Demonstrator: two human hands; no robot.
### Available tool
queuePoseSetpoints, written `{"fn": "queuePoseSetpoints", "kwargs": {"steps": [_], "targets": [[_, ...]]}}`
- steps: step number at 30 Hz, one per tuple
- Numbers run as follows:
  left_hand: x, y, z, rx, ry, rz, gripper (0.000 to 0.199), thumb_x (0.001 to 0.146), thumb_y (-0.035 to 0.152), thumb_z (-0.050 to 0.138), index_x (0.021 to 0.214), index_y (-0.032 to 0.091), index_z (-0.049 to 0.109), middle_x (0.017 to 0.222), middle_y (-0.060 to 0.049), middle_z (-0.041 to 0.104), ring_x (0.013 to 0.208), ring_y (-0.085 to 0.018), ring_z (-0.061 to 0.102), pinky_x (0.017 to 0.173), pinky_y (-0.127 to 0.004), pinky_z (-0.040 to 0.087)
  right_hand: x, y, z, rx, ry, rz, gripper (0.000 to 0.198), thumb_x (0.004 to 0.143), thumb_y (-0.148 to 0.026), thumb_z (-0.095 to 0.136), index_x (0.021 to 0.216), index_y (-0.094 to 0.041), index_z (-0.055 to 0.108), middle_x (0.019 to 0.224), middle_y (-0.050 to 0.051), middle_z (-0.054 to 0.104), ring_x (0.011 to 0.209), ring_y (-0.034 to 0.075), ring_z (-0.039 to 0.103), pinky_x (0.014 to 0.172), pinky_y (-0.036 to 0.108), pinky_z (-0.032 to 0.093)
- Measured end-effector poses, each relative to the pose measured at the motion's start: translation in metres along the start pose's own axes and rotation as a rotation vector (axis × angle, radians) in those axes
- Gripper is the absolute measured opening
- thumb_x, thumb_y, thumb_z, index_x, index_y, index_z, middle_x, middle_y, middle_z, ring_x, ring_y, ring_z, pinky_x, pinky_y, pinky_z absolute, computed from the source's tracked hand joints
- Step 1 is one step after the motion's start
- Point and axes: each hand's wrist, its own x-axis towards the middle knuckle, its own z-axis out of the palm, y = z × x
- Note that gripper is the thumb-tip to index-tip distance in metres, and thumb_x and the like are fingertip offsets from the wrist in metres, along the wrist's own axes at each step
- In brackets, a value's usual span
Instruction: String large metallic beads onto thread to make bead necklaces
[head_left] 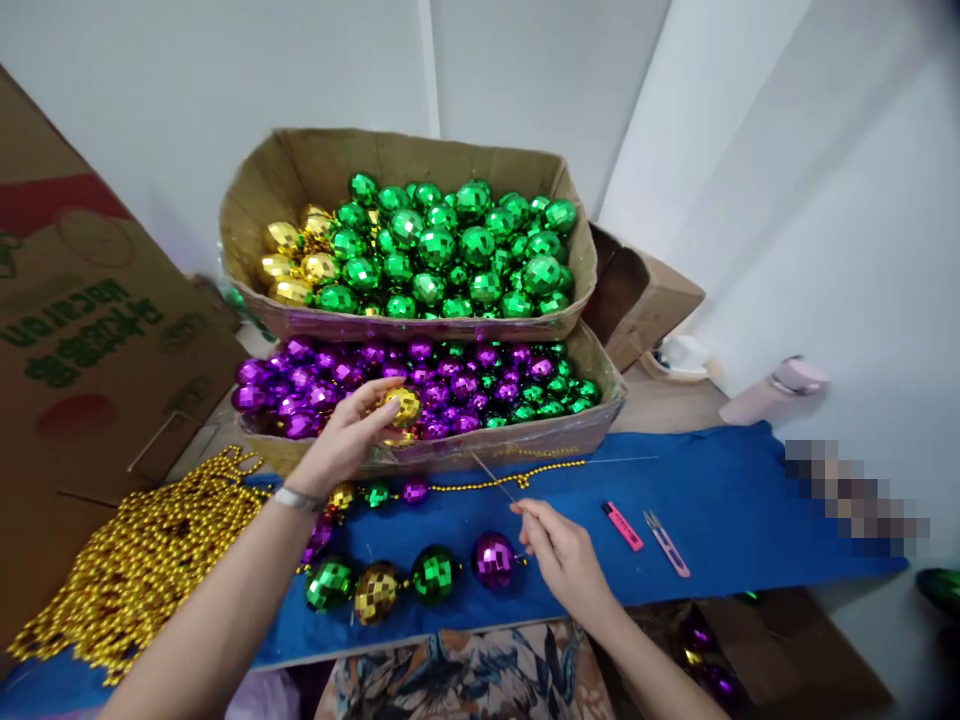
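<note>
My left hand [356,430] grips a gold mirrored ball [403,407] at the front rim of the near cardboard box [442,447]. Closed fingers of my right hand [556,545] pinch a thin needle-like wire [493,474] that points up and left. Just left of that hand lies a large purple ball [493,559], in a curved row with a green ball [433,574] and a gold ball [376,592]. Behind the row, smaller balls and a gold bead strand [517,480] lie on the blue cloth [720,510].
A rear box [397,325] holds green and gold balls; the near one holds purple and green balls. Gold bead strands [161,550] are heaped at left. A pink lighter-like object [622,526], thread snips [667,545] and a pink bottle [776,390] are at right.
</note>
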Motion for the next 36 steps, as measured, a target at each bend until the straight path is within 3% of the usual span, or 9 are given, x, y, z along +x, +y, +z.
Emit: {"fn": "queuePoseSetpoints", "kwargs": {"steps": [3,8,10,14,23,36], "targets": [[-0.026,-0.006,0.028,-0.524,-0.018,-0.152,0.046,0.08,0.046,0.065,0.119,0.025,0.054,0.104,-0.007,0.066,0.086,-0.024,0.068,0.065,-0.032,0.058,-0.001,-0.01,0.005,-0.079,0.026,-0.147,0.022,0.098,-0.022,0.039,0.108,-0.02,0.059,0.094,0.004,0.069,0.079,0.013,0.067,0.072,0.022,0.051],[-0.053,-0.025,0.058,-0.831,0.029,-0.231,0.036,0.076,0.027,0.072,0.11,0.026,0.057,0.105,-0.003,0.066,0.094,-0.022,0.067,0.078,-0.034,0.057,-0.01,-0.018,0.009,-0.185,0.047,-0.257,0.02,0.097,-0.016,0.041,0.107,-0.019,0.058,0.095,0.004,0.07,0.086,0.015,0.068,0.076,0.025,0.052],[-0.06,-0.029,0.065,-0.85,0.057,-0.23,0.038,0.077,0.023,0.07,0.113,0.026,0.059,0.106,-0.003,0.065,0.094,-0.02,0.066,0.083,-0.035,0.057,-0.015,-0.019,0.01,-0.212,0.05,-0.271,0.02,0.096,-0.015,0.041,0.108,-0.019,0.058,0.095,0.004,0.071,0.085,0.015,0.068,0.076,0.025,0.052],[-0.068,-0.032,0.076,-0.879,0.137,-0.264,0.029,0.085,0.033,0.062,0.112,0.021,0.063,0.107,-0.006,0.063,0.095,-0.019,0.063,0.086,-0.04,0.056,-0.022,-0.018,0.014,-0.265,0.047,-0.308,0.021,0.096,-0.014,0.042,0.109,-0.018,0.057,0.095,0.004,0.071,0.083,0.016,0.068,0.075,0.027,0.053],[-0.075,-0.032,0.088,-0.83,0.184,-0.217,0.027,0.082,0.031,0.067,0.107,0.026,0.059,0.103,-0.002,0.062,0.093,-0.017,0.062,0.091,-0.041,0.051,-0.025,-0.018,0.016,-0.336,0.053,-0.33,0.022,0.095,-0.013,0.042,0.109,-0.017,0.058,0.095,0.005,0.071,0.082,0.016,0.068,0.074,0.028,0.053],[-0.079,-0.041,0.092,-0.729,0.264,-0.106,0.027,0.081,0.027,0.068,0.106,0.03,0.057,0.107,0.001,0.059,0.095,-0.014,0.059,0.085,-0.03,0.051,-0.031,-0.016,0.013,-0.357,0.022,-0.295,0.026,0.095,-0.014,0.038,0.11,-0.016,0.059,0.092,0.007,0.071,0.079,0.017,0.069,0.071,0.028,0.054]]}}
